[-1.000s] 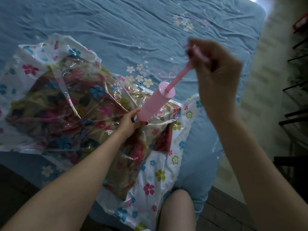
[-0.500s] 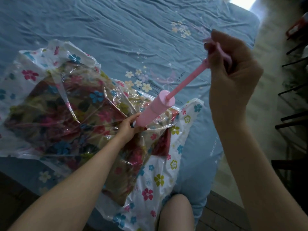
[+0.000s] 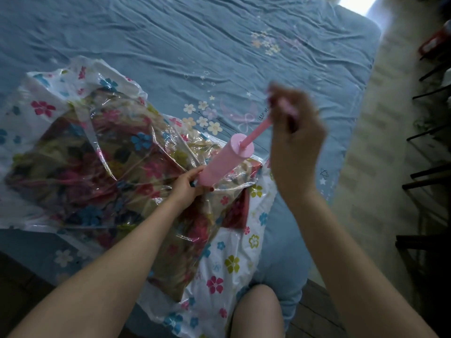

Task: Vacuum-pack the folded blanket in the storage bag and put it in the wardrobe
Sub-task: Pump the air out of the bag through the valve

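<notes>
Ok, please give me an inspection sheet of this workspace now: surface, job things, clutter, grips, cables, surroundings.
Surface: bed with wrinkled blue sheet.
Job things: flowered storage bag lies on the bed, the blanket inside; pink pump stands tilted on the bag, its rod pulled partly out.
Clutter: nothing seen.
Grips: left hand holds the pump base; right hand closed on the pump handle, blurred.
Cables: nothing seen.
Surroundings: pale floor at right, dark rack beyond; wardrobe not in view.

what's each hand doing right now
Left hand: closed around the base of the pink pump.
Right hand: closed on the pump handle.
</notes>
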